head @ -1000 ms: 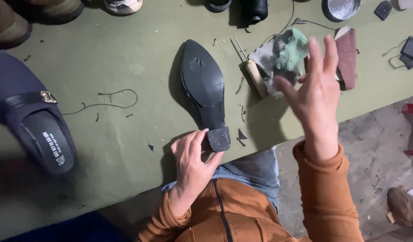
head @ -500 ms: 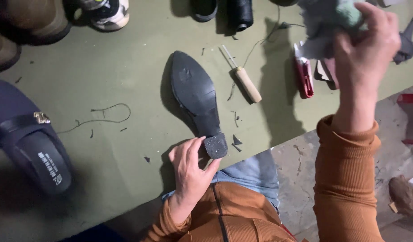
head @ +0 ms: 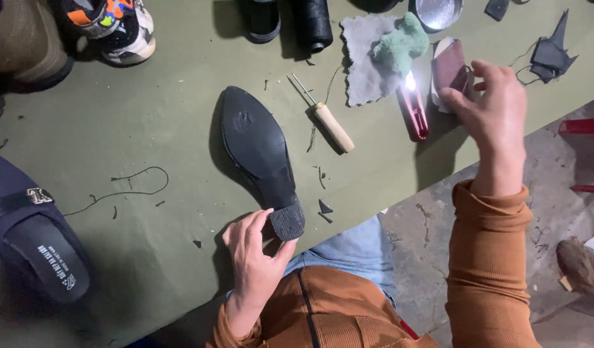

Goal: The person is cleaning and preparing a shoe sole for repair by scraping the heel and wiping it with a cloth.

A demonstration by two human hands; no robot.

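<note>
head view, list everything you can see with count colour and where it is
black heeled shoe: 1, black, sole up at table centre
awl: 1, wooden handle, right of the shoe
grey cloth: 1, grey, top centre
green cloth: 1, pale green, lying on the grey cloth
red tool: 1, red, below the green cloth
sandpaper block: 1, maroon, by the right hand
thread spool: 1, black, top edge
sneaker: 1, white, black and orange, top left
navy shoe: 1, navy, left edge
table: 1, olive green
left hand: holds the shoe's heel
right hand: raised, empty, over the table's right edge
</note>
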